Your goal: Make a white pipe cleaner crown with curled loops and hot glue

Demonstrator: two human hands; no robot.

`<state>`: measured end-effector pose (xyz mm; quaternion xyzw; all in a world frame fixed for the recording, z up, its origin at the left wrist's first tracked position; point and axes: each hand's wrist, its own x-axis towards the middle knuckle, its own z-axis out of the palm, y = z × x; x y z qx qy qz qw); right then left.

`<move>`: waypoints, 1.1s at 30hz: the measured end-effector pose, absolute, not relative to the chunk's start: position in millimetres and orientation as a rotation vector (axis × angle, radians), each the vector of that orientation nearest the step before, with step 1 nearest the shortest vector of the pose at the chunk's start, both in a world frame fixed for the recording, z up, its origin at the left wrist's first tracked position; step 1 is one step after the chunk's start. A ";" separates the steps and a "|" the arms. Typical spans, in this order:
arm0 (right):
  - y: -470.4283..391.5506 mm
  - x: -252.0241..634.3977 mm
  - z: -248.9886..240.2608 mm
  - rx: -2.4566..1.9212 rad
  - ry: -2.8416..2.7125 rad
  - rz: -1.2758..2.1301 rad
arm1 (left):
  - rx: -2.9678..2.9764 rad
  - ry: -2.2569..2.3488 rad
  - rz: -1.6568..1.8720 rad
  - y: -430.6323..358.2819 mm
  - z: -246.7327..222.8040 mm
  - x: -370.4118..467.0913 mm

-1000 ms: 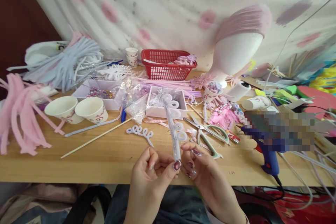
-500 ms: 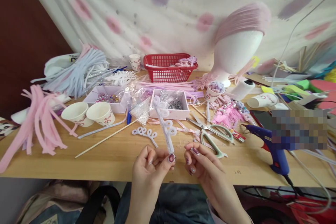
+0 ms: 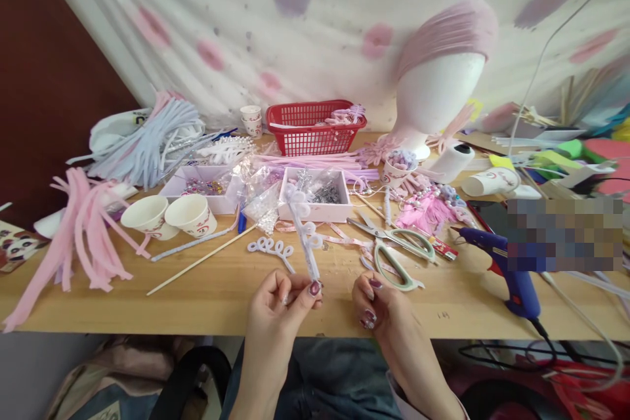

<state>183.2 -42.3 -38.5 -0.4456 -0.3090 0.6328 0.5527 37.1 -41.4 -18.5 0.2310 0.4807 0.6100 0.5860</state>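
Observation:
Between the thumb and fingers of my left hand (image 3: 283,308) is the lower end of a pale lilac pipe cleaner (image 3: 311,261), bent into loops along its upright stem. To its right, my right hand (image 3: 386,308) is closed, fingers curled in towards the thumb; whatever they may hold is hidden. Another looped pipe cleaner (image 3: 270,247) lies on the table just behind my left hand. Scissors with pale green handles (image 3: 398,269) rest beyond my right hand, over a pink measuring tape (image 3: 339,236).
Left are pink pipe cleaners (image 3: 86,236), paper cups (image 3: 191,215) and a wooden stick (image 3: 201,261). Behind stand boxes of small beads (image 3: 315,211), a red basket (image 3: 315,141) and a foam head (image 3: 436,88). A blue glue gun (image 3: 522,289) with its cord lies right.
My right hand has drawn slightly away from the left, its fingers curling in more. The left hand keeps hold of the looped pipe cleaner. The view has shifted a little.

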 end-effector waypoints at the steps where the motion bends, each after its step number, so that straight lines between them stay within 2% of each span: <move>1: -42.9 183.0 -38.0 -1.082 -0.758 1.477 | 0.541 1.119 1.428 -42.3 -17.4 37.9; 8: -48.7 189.6 -43.8 -1.100 -0.853 1.383 | 0.628 1.235 1.401 -45.8 -19.8 28.5; 14: -49.8 191.6 -44.3 -1.068 -0.793 1.363 | 0.791 1.375 1.228 -48.4 -27.1 13.3; 25: -47.0 187.0 -41.2 -1.066 -0.809 1.379 | 0.763 1.322 1.147 -48.1 -33.5 16.2; 30: -47.7 186.1 -39.6 -1.085 -0.856 1.378 | 0.950 1.355 1.098 -42.3 -46.8 16.0; 33: -47.7 185.4 -39.0 -1.090 -0.896 1.370 | 1.280 1.565 1.068 -44.5 -42.1 15.9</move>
